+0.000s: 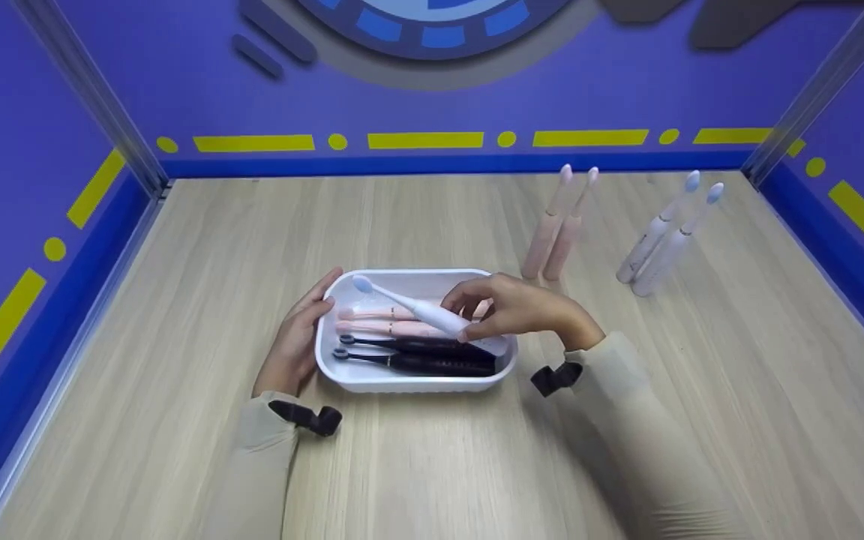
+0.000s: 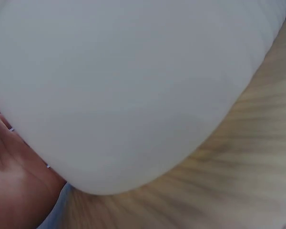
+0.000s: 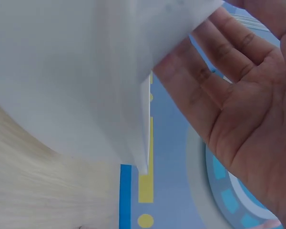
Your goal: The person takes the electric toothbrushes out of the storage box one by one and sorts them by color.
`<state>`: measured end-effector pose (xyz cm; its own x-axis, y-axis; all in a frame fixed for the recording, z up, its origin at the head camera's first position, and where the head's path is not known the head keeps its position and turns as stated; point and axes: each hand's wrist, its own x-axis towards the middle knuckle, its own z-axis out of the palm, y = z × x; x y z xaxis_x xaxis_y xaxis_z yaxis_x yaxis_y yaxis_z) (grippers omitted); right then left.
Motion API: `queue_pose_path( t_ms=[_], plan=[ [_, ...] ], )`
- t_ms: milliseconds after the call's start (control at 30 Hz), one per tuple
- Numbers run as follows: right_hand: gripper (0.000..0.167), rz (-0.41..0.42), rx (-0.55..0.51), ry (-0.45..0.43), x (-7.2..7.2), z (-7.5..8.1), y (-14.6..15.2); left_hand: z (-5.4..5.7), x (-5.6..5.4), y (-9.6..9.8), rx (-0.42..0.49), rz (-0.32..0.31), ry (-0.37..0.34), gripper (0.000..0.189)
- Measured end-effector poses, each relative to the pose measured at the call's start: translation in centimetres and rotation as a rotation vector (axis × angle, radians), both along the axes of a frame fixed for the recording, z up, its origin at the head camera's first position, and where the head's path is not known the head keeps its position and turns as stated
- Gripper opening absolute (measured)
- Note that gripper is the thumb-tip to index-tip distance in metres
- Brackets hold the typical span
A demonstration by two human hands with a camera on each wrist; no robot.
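Observation:
In the head view a white plastic bin point(image 1: 409, 385) sits mid-table. My left hand point(image 1: 295, 341) grips its left end, thumb at the rim; the left wrist view shows the palm against the bin's wall point(image 2: 124, 105). My right hand point(image 1: 514, 306) pinches a white electric toothbrush point(image 1: 436, 316) by its handle. That toothbrush slants over the bin, its pale blue head point(image 1: 362, 283) pointing left. Beneath it lie two pink toothbrushes point(image 1: 372, 328), partly hidden, and two black ones point(image 1: 432, 365). The right wrist view shows the hand point(image 3: 248, 109) at the handle's base end point(image 3: 181, 28).
Two pink toothbrushes point(image 1: 552, 244) stand upright beyond my right hand. Farther right, two white toothbrushes with blue heads point(image 1: 653, 251) also stand. Blue panels point(image 1: 432, 112) with yellow dashes enclose the wooden table point(image 1: 177, 337) at the back and sides.

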<state>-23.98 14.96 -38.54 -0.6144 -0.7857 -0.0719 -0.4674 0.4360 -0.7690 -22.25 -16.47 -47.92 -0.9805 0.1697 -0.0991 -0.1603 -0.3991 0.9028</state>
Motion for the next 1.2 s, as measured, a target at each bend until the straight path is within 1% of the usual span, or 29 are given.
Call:
queue_pose_path(
  t_ms=[200, 400, 667, 833, 967, 1200],
  plan=[
    [0.035, -0.031, -0.081, -0.014, 0.1, 0.0, 0.5, 0.0, -0.1, -0.1, -0.04, 0.0, -0.002, 0.051],
    [0.036, -0.084, -0.148, -0.017, 0.4, 0.2, 1.1, 0.1, 0.1, -0.1, -0.058, 0.008, -0.007, 0.051],
    [0.036, -0.124, -0.224, 0.028, 0.7, 0.3, 2.0, 0.0, 0.0, 0.0, -0.055, 0.012, 0.004, 0.05],
    [0.036, -0.154, -0.287, 0.022, 0.7, 0.2, 2.6, 0.0, 0.0, 0.0, -0.053, 0.012, 0.005, 0.051],
    [0.036, -0.19, -0.336, 0.016, 0.9, 0.2, 3.0, 0.0, 0.0, 0.0, -0.044, 0.016, 0.005, 0.051],
    [0.037, -0.268, -0.391, 0.036, 1.1, 0.2, 3.9, 0.0, -0.1, 0.0, -0.032, 0.025, 0.0, 0.051]
  ],
)
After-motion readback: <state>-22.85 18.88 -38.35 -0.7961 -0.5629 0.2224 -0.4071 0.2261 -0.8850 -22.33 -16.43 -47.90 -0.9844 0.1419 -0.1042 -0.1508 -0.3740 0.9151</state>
